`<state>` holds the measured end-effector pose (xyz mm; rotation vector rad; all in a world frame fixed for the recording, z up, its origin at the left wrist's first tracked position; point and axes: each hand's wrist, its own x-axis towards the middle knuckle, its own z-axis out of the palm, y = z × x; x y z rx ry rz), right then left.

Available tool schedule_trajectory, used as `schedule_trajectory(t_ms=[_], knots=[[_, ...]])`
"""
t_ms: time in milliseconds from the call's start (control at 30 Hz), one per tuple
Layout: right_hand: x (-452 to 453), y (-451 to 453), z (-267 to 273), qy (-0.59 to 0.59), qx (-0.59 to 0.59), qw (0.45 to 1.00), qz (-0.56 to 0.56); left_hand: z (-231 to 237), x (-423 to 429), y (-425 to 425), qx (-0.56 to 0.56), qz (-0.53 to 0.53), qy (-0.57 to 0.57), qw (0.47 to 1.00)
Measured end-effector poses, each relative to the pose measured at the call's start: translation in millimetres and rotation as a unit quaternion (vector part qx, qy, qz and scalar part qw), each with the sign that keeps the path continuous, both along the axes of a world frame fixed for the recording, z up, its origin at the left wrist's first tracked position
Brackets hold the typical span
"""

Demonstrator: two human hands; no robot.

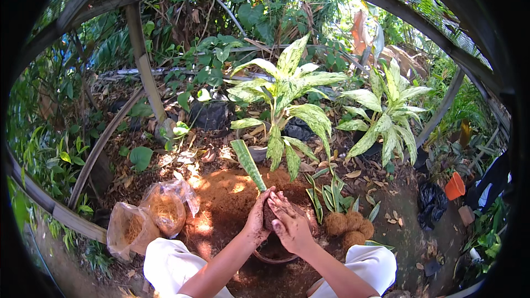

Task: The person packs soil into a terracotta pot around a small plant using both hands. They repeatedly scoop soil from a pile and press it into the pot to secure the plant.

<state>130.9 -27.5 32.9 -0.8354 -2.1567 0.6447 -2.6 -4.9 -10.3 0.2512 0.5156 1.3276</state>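
Note:
My left hand and my right hand cup a dark ball of soil between their palms. A mottled green leaf cutting, like a snake plant's, sticks up and tilts left from the top of the ball. Dirt coats my fingers, which hide much of the ball. Below them is a round bowl or pot with dark soil inside, partly covered by my hands and wrists. Loose brown soil or coco peat is heaped just beyond and to the left.
Several fibre-wrapped balls with snake plant leaves lie at right. Clear plastic bags of coconut fibre stand at left. Two variegated dieffenbachia-like plants rise ahead. An orange pot and black plastic lie far right. Wooden poles surround the spot.

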Motion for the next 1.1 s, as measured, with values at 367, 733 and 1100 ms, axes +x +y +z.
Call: schedule_trajectory(t_ms=[367,733,1100], knots=[[0,8,-10,0.221,0.013,0.975,0.006,2,-3,-4,-0.025,-0.048,-0.035,0.998],[-6,9,-18,0.269,-0.082,0.959,-0.033,-2,3,-2,0.088,-0.077,-0.157,0.981],[-7,6,-22,0.23,-0.142,0.962,0.036,10,3,-8,0.16,-0.068,-0.12,0.977]])
